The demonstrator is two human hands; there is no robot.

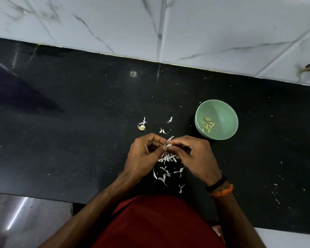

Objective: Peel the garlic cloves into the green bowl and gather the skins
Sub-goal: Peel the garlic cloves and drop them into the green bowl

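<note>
black counter point(79, 122) under me, skins point(168, 163) scattered near. my left hand point(143, 154) pinches the clove point(169, 145), right hand point(195, 156) curls on its peel; green bowl point(227, 111) sits right with peeled cloves point(208, 125). i reckon the clove could slip, or skins drift off. my fingertips hide most of it
</note>
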